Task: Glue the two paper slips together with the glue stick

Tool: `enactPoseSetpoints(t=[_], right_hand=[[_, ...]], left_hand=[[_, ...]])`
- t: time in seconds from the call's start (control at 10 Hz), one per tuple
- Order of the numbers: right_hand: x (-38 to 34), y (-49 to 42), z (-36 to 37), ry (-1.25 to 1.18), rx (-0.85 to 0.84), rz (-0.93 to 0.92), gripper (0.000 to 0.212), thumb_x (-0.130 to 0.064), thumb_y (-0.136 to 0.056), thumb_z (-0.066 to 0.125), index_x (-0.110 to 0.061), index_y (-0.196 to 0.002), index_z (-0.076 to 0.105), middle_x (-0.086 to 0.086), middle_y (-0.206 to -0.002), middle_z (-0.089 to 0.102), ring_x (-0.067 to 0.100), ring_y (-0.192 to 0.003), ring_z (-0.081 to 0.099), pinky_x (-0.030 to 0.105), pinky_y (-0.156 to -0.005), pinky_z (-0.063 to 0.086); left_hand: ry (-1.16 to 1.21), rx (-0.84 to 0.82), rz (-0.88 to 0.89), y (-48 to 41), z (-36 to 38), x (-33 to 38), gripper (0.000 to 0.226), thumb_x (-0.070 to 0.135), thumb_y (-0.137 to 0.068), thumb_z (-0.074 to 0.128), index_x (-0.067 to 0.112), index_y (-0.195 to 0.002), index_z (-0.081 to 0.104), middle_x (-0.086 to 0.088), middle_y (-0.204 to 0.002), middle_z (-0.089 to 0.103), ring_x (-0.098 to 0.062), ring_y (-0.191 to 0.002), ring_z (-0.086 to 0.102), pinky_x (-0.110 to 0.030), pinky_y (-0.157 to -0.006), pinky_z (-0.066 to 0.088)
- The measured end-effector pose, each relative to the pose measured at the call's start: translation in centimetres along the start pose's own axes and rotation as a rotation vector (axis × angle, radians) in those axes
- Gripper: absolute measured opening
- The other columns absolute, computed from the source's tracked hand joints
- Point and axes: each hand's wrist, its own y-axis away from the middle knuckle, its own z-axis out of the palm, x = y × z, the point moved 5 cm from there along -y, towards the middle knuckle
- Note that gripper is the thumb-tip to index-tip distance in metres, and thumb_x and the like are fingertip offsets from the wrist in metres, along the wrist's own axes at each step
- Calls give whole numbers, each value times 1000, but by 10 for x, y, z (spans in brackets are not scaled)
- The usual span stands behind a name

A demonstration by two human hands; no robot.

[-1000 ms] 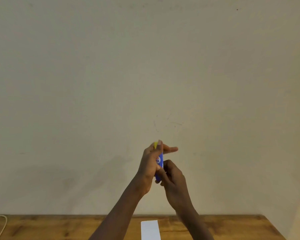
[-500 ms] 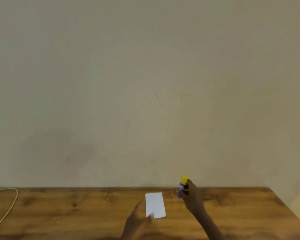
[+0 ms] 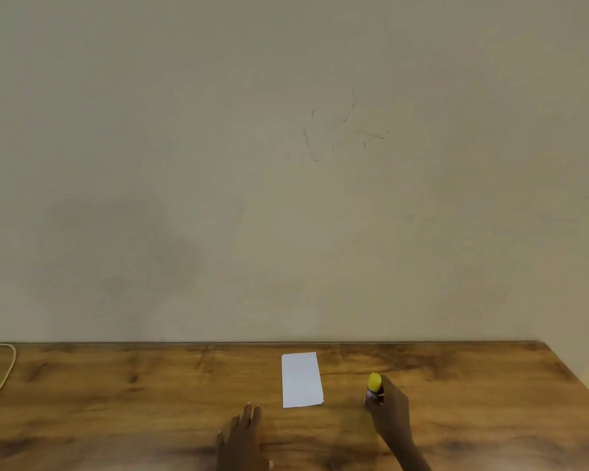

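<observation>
White paper slips [image 3: 301, 380] lie stacked flat on the wooden table [image 3: 116, 402], with a second edge showing at the lower right corner. To their right stands a blue glue stick [image 3: 374, 389] with its yellow cap on, upright on the table. My right hand [image 3: 390, 414] grips the stick's body from the right. My left hand [image 3: 244, 436] lies flat on the table with straight fingers, just below and left of the slips, not touching them.
A pale cable [image 3: 0, 379] curves over the table's far left. A plain beige wall [image 3: 286, 164] rises right behind the table's back edge. The table's right edge runs diagonally at the lower right.
Both hands came down from in front of the wall. The right hand has set the capped glue stick upright on the table, farther right; the left hand has drawn back from the slips.
</observation>
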Motion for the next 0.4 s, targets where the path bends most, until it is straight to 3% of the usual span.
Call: enactPoseSetpoints(t=[0.1, 0.3, 0.4], right_hand=[[5, 1, 0, 2, 15, 10, 19, 10, -72, 63, -6, -77, 53, 20, -74, 62, 29, -67, 49, 32, -63, 38], [10, -5, 5, 74, -26, 34, 22, 8, -71, 64, -8, -80, 52, 26, -87, 67, 31, -73, 54, 32, -66, 40], [16, -9, 9, 103, -77, 58, 30, 9, -70, 65, -3, -97, 56, 25, -99, 66, 36, -89, 59, 33, -73, 44]], left_hand=[[-27, 4, -6, -6, 2, -1, 73, 36, -90, 45, 19, -142, -3, 0, -156, -8, -21, -142, 9, -47, -116, 15], [-12, -3, -42, -13, 3, -3, 82, 42, -86, 52, 19, -142, -3, 0, -156, -6, -22, -143, 6, -48, -116, 13], [16, -6, -52, -12, -2, -1, 83, 41, -85, 53, 18, -142, -4, -1, -156, -8, -23, -143, 3, -49, -116, 11]])
